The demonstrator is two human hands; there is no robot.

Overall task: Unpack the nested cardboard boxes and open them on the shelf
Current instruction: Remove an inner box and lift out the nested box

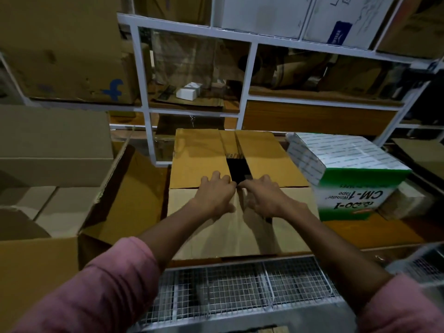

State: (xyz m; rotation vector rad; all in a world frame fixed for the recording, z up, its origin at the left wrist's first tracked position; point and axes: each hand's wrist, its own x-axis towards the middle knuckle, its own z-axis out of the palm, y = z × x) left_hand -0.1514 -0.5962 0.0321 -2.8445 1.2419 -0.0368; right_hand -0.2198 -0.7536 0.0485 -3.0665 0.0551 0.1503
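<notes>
One brown cardboard box [240, 164] sits in the middle of the scene on the shelf [374, 233], just beyond a wire mesh panel [240, 284] at the near edge. Its two top flaps lie almost flat, with a dark gap open between them at the near end and a strip of tape running along the seam at the far end. Two hands work at that gap. The left hand [216, 195] lies knuckles-up on the left flap, its fingers curled over the flap's inner edge into the gap. The right hand [260, 197] mirrors it on the right flap, fingers hooked at the same near end of the seam. Both forearms reach out of pink sleeves [96, 289].

Touching the box's right side stands one white and green carton [355, 174], tilted, printed "CM-1 Wonder Tape" upside down. To the left, one large open carton [125, 195] leans its flap toward the box, and smaller boxes show inside it. A white metal rack [249, 68] rises behind, holding one small white packet [189, 91] on folded cardboard, two white cartons on the upper tier at the far right, and one big brown box with a blue letter [72, 56] at the far left.
</notes>
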